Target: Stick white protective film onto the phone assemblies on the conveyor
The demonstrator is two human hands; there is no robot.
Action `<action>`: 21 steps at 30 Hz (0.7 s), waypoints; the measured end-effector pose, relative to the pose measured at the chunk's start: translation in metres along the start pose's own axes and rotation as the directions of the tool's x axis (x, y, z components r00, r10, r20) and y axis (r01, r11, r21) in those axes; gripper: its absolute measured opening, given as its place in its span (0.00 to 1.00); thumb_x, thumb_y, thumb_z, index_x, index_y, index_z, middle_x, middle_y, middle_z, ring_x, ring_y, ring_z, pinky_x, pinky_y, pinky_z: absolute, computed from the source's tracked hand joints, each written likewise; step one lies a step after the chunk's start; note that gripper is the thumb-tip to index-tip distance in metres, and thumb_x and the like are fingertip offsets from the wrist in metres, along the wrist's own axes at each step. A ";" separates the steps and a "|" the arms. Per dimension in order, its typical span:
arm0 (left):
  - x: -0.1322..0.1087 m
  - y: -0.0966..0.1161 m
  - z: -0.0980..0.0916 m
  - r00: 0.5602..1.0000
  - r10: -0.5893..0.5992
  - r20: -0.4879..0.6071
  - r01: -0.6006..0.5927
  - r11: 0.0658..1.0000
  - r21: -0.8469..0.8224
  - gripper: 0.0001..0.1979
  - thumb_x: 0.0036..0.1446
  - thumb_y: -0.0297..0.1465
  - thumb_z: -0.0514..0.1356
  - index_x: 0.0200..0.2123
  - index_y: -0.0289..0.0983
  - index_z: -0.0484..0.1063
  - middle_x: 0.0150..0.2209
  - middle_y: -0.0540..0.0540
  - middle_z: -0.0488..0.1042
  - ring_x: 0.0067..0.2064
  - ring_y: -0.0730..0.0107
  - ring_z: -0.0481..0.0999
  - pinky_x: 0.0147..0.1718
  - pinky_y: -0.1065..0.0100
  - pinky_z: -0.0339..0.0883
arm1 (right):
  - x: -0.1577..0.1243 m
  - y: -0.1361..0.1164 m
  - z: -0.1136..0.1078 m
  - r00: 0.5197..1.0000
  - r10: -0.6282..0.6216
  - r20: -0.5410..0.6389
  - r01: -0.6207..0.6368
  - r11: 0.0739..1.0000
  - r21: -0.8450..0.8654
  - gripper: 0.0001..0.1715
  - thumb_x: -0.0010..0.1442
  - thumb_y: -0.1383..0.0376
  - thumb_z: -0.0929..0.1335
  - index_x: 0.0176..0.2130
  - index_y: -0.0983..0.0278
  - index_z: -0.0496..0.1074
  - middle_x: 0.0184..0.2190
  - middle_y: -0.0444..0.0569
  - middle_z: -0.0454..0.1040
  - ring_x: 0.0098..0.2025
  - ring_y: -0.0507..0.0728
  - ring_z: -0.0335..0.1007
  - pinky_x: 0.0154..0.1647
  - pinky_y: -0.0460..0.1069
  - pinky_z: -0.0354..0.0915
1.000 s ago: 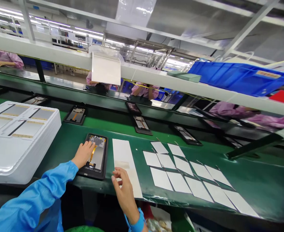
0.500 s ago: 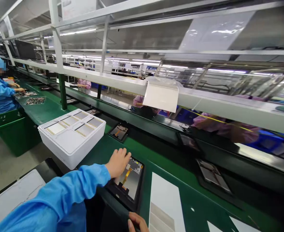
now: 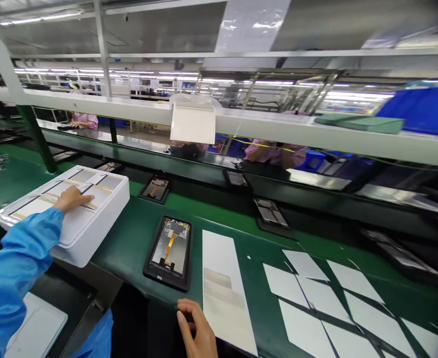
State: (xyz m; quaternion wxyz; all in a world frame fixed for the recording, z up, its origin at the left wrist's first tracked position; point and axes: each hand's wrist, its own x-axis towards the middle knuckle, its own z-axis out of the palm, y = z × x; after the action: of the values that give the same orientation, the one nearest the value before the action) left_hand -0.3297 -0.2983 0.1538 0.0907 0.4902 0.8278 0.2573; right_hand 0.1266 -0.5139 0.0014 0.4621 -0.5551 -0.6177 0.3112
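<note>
My left hand (image 3: 71, 199) reaches over the white tray stack (image 3: 92, 243) on the left, thumb spread from the fingers. Its fingertips touch one of the flat grey panels with gold strips lying in the top tray; whether they grip it is hidden. At the bottom centre, my right hand (image 3: 197, 330) is loosely curled, thumb close to the forefinger, with nothing visible in it. Beyond it lies an opened tablet-like device (image 3: 170, 251) in a black frame, with an orange flex cable showing. A long white sheet (image 3: 222, 288) lies just right of this device.
Several white rectangular sheets (image 3: 326, 298) cover the right of the green bench (image 3: 122, 258). Along the dark line behind, more opened devices (image 3: 155, 189) lie spaced out. A white shelf rail (image 3: 136, 110) crosses above. A white tray (image 3: 36, 325) sits low at left.
My left hand has left the device and moved left onto the tray stack. The view has turned right, bringing more white sheets in. My right hand stays near the bench edge.
</note>
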 end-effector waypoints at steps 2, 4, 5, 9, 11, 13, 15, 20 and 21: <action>-0.014 0.007 -0.006 0.997 0.005 -0.075 -0.027 0.956 -0.292 0.24 0.37 0.46 0.67 0.35 0.36 0.70 0.31 0.43 0.75 0.35 0.55 0.74 0.33 0.62 0.66 | 0.004 -0.005 -0.005 0.999 -0.042 0.032 0.043 0.999 -0.032 0.17 0.66 0.51 0.64 0.37 0.58 0.75 0.42 0.52 0.78 0.40 0.58 0.77 0.32 0.47 0.73; -0.044 0.022 -0.007 0.987 0.023 -0.159 -0.109 0.826 -0.553 0.25 0.37 0.43 0.69 0.38 0.37 0.70 0.32 0.48 0.75 0.33 0.62 0.74 0.31 0.66 0.67 | 0.010 -0.016 -0.009 0.994 -0.106 0.015 0.107 0.992 -0.063 0.13 0.67 0.55 0.64 0.38 0.58 0.75 0.43 0.52 0.77 0.41 0.59 0.77 0.33 0.47 0.74; -0.064 0.032 -0.004 0.987 0.043 -0.157 -0.137 0.738 -0.660 0.27 0.36 0.42 0.70 0.40 0.37 0.71 0.33 0.48 0.75 0.33 0.64 0.74 0.31 0.67 0.68 | 0.014 -0.022 -0.011 0.989 -0.146 -0.014 0.145 0.987 -0.076 0.12 0.67 0.57 0.64 0.39 0.58 0.74 0.43 0.53 0.77 0.43 0.59 0.77 0.34 0.48 0.74; -0.151 0.079 0.043 0.954 0.119 0.275 0.191 0.465 -0.865 0.29 0.34 0.36 0.73 0.42 0.35 0.74 0.32 0.47 0.78 0.31 0.64 0.78 0.32 0.65 0.72 | 0.028 -0.050 -0.015 0.926 -0.370 -0.083 0.354 0.922 -0.155 0.11 0.67 0.65 0.64 0.49 0.57 0.71 0.49 0.55 0.75 0.49 0.61 0.74 0.43 0.54 0.76; -0.189 0.098 0.077 0.854 0.144 0.501 0.412 0.402 -0.818 0.22 0.37 0.34 0.72 0.37 0.32 0.74 0.29 0.44 0.79 0.28 0.62 0.78 0.29 0.64 0.72 | 0.033 -0.057 -0.016 0.885 -0.465 -0.039 0.444 0.865 -0.234 0.18 0.66 0.67 0.65 0.55 0.56 0.69 0.52 0.55 0.73 0.52 0.62 0.73 0.49 0.57 0.74; -0.218 0.111 0.105 0.766 0.143 0.626 0.538 0.391 -0.747 0.15 0.42 0.31 0.69 0.35 0.31 0.74 0.27 0.42 0.79 0.26 0.63 0.78 0.26 0.66 0.71 | 0.035 -0.056 -0.018 0.861 -0.508 0.024 0.488 0.812 -0.321 0.20 0.66 0.69 0.65 0.56 0.56 0.68 0.52 0.55 0.73 0.52 0.62 0.72 0.51 0.58 0.73; -0.238 0.118 0.124 0.711 0.123 0.692 0.602 0.403 -0.689 0.11 0.46 0.28 0.66 0.34 0.30 0.73 0.26 0.42 0.79 0.25 0.64 0.78 0.25 0.68 0.70 | 0.035 -0.049 -0.020 0.855 -0.510 0.090 0.501 0.770 -0.394 0.19 0.67 0.71 0.64 0.55 0.58 0.69 0.47 0.55 0.74 0.49 0.61 0.73 0.47 0.56 0.74; -0.261 0.125 0.142 0.635 0.149 0.758 0.685 0.346 -0.641 0.11 0.52 0.29 0.64 0.40 0.31 0.73 0.30 0.40 0.81 0.30 0.60 0.81 0.28 0.67 0.73 | 0.026 -0.032 -0.030 0.848 -0.475 0.234 0.520 0.664 -0.537 0.19 0.68 0.75 0.58 0.50 0.62 0.70 0.42 0.55 0.75 0.41 0.60 0.71 0.40 0.54 0.72; -0.263 0.126 0.144 0.617 0.176 0.767 0.699 0.325 -0.637 0.12 0.52 0.29 0.64 0.41 0.32 0.73 0.32 0.40 0.81 0.32 0.59 0.82 0.29 0.66 0.74 | 0.024 -0.031 -0.031 0.844 -0.469 0.260 0.526 0.631 -0.570 0.19 0.67 0.75 0.58 0.49 0.63 0.71 0.41 0.56 0.75 0.41 0.60 0.71 0.40 0.54 0.71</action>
State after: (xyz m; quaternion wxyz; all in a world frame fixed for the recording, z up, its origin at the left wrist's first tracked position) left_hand -0.0432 -0.4273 0.0689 0.7105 0.2480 0.5009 0.4276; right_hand 0.1431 -0.5004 0.0466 0.2931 -0.4691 -0.8327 -0.0261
